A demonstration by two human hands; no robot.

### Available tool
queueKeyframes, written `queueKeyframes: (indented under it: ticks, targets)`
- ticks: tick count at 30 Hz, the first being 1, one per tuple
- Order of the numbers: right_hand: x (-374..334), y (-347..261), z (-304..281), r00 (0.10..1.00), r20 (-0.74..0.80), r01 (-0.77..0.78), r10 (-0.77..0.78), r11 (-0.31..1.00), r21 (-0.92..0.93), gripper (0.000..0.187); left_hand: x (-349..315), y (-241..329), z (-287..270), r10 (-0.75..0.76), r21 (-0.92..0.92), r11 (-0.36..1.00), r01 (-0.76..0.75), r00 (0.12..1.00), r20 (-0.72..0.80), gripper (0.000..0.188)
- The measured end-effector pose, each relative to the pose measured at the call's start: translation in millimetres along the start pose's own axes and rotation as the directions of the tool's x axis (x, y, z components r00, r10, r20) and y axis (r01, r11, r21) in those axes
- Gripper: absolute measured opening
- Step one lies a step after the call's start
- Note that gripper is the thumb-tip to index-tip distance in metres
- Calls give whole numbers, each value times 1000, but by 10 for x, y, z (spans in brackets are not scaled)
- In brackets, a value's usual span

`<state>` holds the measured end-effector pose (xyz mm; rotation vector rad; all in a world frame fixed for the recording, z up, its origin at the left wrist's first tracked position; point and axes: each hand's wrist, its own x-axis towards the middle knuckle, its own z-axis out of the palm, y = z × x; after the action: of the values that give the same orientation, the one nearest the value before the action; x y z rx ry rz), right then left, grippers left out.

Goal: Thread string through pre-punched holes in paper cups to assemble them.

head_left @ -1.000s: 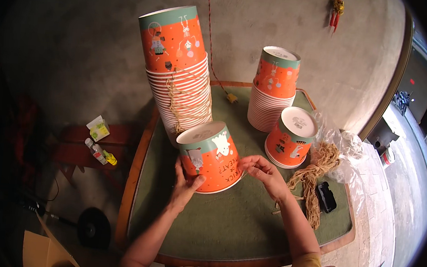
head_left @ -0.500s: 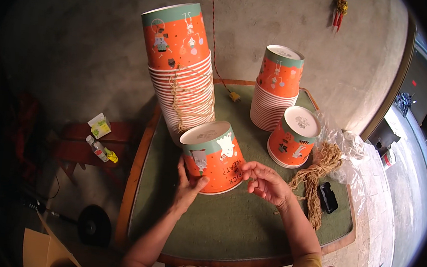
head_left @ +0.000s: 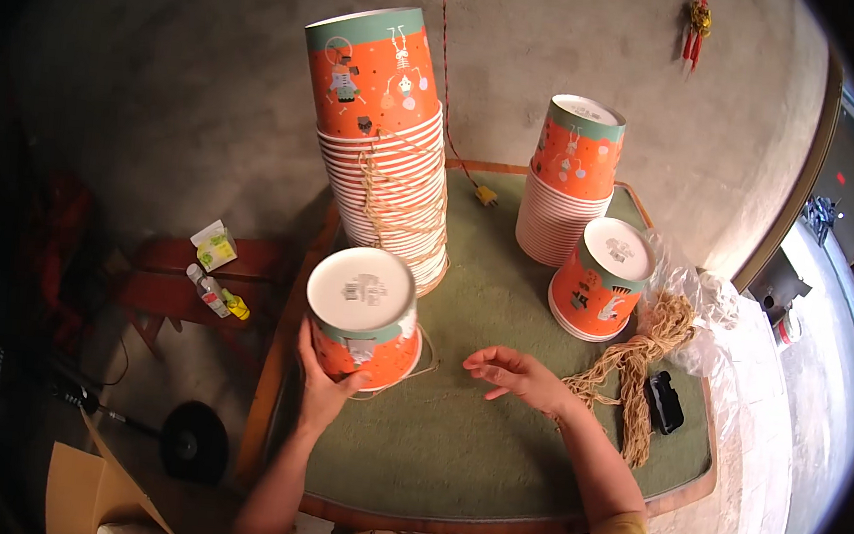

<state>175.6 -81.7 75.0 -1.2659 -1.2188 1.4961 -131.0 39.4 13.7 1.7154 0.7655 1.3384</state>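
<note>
My left hand (head_left: 324, 391) grips an orange paper bucket (head_left: 372, 355) with a green band, turned with its white base up and tilted toward me. A thin twine loop (head_left: 428, 359) sticks out from its right side near the rim. To the right of that bucket, over the green table top, my right hand (head_left: 511, 376) has its fingers apart and slightly bent, with nothing visible in them. Beyond the bucket rises a tall nested stack of the same buckets (head_left: 384, 178), with twine handles hanging down its side.
A shorter upturned stack (head_left: 566, 188) stands at the back right, and a low stack (head_left: 595, 295) sits nearer. Beside it lie a twine bundle (head_left: 640, 359), clear plastic wrap (head_left: 705, 309) and a black case (head_left: 666, 402). Left of the table (head_left: 410, 477), a red bench (head_left: 162, 254) holds bottles.
The bucket in my left hand has moved left and tipped, so its base faces me more. My right hand has come away from its side, and the twine loop now shows.
</note>
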Motion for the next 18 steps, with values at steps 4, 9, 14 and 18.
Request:
queueKeyframes:
  ticks: [4, 9, 14, 18]
  targets:
    - [65, 151, -133, 986, -128, 88, -108, 985, -152, 28, 41, -84, -59, -64, 116, 991, 66, 998, -20, 116]
    - [-100, -304, -188, 618, -492, 78, -613, 671, -738, 18, -27, -227, -129, -118, 191, 972, 135, 988, -99, 113]
    - [-316, -507, -504, 228, -347, -322, -910, 266, -909, 45, -28, -127, -72, 81, 344, 939, -7, 977, -199, 101]
    - [-401, -459, -772, 246, -375, -499, -894, 215, -839, 48, -50, 195, 106, 468, 670, 688, -278, 876, -116, 77]
